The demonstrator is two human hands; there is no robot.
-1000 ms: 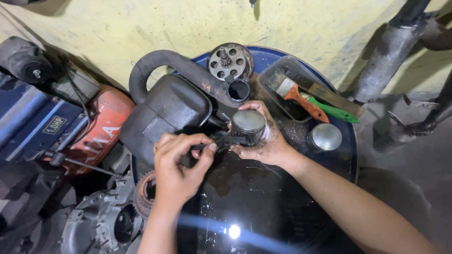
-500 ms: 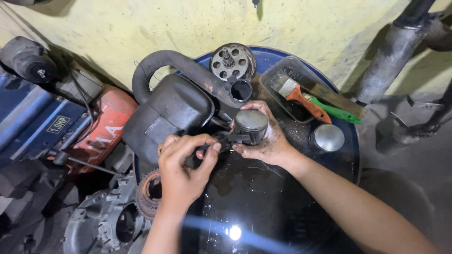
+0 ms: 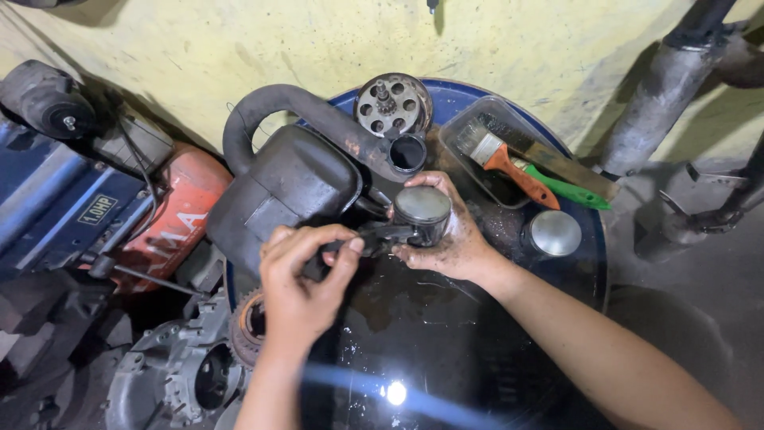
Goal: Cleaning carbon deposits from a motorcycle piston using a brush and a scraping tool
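The piston (image 3: pixel 422 213) was in the middle of the picture, held a little above the dark, oily top of the blue drum (image 3: pixel 477 95), with its flat grey crown turned up. The right hand (image 3: pixel 446 239) was closed around it — the fingers were wrapped on its side and the palm was under it. A dark rod (image 3: pixel 374 236) came out from the piston toward the left. The left hand (image 3: pixel 301 283) was closed on the other end of this rod, with the thumb and the first fingers pinching it tight.

Just behind the piston stood a black muffler (image 3: pixel 282 187) with a curved pipe, and the open mouth of the pipe was near the piston. Behind this, at the far rim of the drum, was a round metal disc with holes (image 3: pixel 392 103). To the right lay a clear plastic tray (image 3: pixel 469 131) — in it were a brush with an orange handle (image 3: pixel 509 163) and a tool with a green handle (image 3: pixel 569 191). Near the tray stood a small round metal cap (image 3: pixel 555 232). On the floor at the left were a red and blue machine (image 3: pixel 159 215) and a grey engine cover (image 3: pixel 171 370).
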